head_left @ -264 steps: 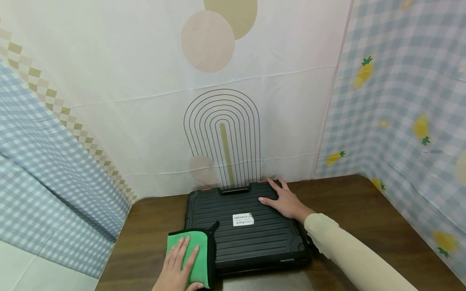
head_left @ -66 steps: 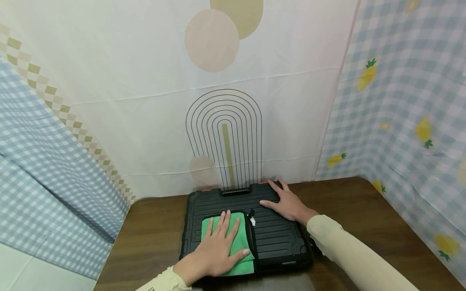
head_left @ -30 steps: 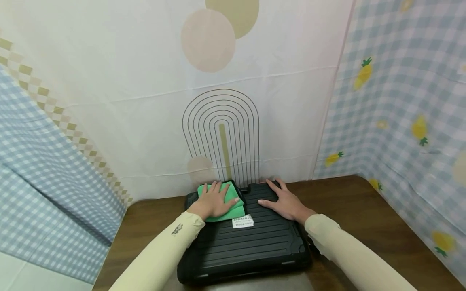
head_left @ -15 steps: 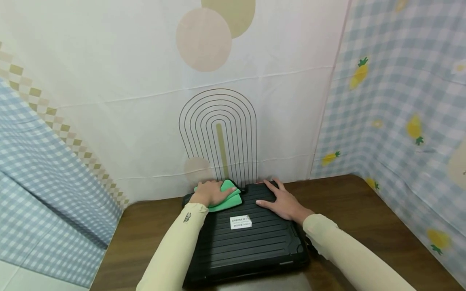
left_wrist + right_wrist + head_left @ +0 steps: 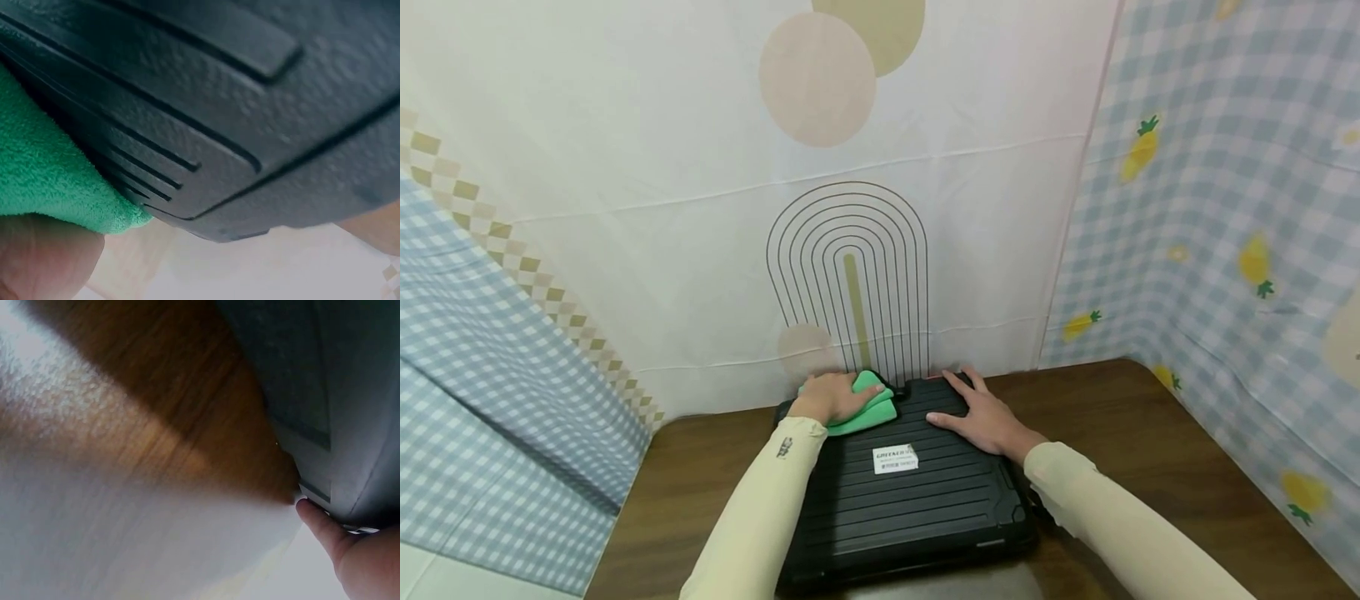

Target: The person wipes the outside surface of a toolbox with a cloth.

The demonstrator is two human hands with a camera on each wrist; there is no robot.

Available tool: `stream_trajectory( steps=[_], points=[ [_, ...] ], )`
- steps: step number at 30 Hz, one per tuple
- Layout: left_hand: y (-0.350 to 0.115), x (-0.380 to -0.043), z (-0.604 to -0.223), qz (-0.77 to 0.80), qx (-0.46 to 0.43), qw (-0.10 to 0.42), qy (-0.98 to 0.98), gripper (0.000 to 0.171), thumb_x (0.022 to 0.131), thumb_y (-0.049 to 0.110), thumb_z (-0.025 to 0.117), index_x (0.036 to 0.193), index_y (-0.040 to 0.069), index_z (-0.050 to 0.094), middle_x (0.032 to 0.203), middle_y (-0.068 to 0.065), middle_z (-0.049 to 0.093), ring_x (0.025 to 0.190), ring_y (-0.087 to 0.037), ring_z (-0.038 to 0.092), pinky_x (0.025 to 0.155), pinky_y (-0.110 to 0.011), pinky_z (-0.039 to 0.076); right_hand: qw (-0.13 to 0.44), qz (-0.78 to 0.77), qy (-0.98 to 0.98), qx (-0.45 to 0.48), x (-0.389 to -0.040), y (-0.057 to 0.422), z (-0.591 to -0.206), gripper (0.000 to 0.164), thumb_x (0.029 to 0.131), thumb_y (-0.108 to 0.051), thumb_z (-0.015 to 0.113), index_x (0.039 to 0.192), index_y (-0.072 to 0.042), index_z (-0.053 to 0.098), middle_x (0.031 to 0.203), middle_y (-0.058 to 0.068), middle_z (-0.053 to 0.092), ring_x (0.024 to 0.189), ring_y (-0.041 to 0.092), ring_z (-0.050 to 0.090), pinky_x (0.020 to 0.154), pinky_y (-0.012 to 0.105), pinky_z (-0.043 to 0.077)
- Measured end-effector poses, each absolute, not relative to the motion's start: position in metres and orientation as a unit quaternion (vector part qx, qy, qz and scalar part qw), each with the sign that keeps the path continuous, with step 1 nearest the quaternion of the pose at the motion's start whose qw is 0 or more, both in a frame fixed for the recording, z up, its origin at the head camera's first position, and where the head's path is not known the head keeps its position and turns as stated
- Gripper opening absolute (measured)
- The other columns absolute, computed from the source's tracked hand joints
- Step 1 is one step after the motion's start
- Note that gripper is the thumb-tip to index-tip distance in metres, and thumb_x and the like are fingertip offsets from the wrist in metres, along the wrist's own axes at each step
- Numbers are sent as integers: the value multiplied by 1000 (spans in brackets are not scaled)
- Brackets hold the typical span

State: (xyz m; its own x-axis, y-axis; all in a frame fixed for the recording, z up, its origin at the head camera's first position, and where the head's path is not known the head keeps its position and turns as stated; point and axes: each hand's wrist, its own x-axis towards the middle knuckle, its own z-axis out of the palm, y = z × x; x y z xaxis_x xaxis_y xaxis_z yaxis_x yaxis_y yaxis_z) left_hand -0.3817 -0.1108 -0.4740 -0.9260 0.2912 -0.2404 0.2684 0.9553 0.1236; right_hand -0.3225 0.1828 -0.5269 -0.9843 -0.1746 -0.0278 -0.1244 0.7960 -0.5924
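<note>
A black ribbed tool case [image 5: 917,508] with a white label [image 5: 896,458] lies flat on the brown table. At its far left part, my left hand [image 5: 829,398] holds a folded green cloth [image 5: 868,415] against the lid. The fingers bend over the far edge with their tips hidden, and the thumb lies across the cloth. Fuzzy green cloth [image 5: 50,150] also shows against the case's grooves in the left wrist view. My right hand [image 5: 988,419] rests spread on the far right corner, thumb on the lid and fingers reaching to the back edge.
The wooden table [image 5: 1120,450] extends left and right of the case. A printed white curtain [image 5: 985,250] hangs right behind its back edge. Blue checked cloths [image 5: 1210,275] hang at both sides. A greyish flat surface [image 5: 955,583] shows at the case's front.
My left hand has slid the cloth from the front left across the lid to its far edge, where the fingers now bend over and the cloth bunches. The right hand has stayed in place.
</note>
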Motion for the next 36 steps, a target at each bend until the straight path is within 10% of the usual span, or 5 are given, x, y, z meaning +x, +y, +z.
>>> stream_trajectory(
  steps=[30, 36],
  points=[
    [-227, -351, -501, 401, 28, 154, 903, 107, 98, 72, 42, 160, -5, 1, 164, -35, 14, 147, -53, 22, 115, -67, 28, 40, -319, 943, -83, -325, 182, -529, 106, 79, -87, 55, 163, -34, 22, 171, 14, 7, 139, 49, 43, 102, 71, 40],
    [-229, -346, -500, 424, 16, 143, 894, 95, 101, 65, 44, 157, -4, 10, 153, -35, 32, 132, -45, 43, 105, -59, 41, 45, -324, 941, -85, -325, 181, -530, 106, 78, -88, 55, 163, -35, 22, 171, 13, 6, 138, 49, 44, 102, 71, 40]
  ],
)
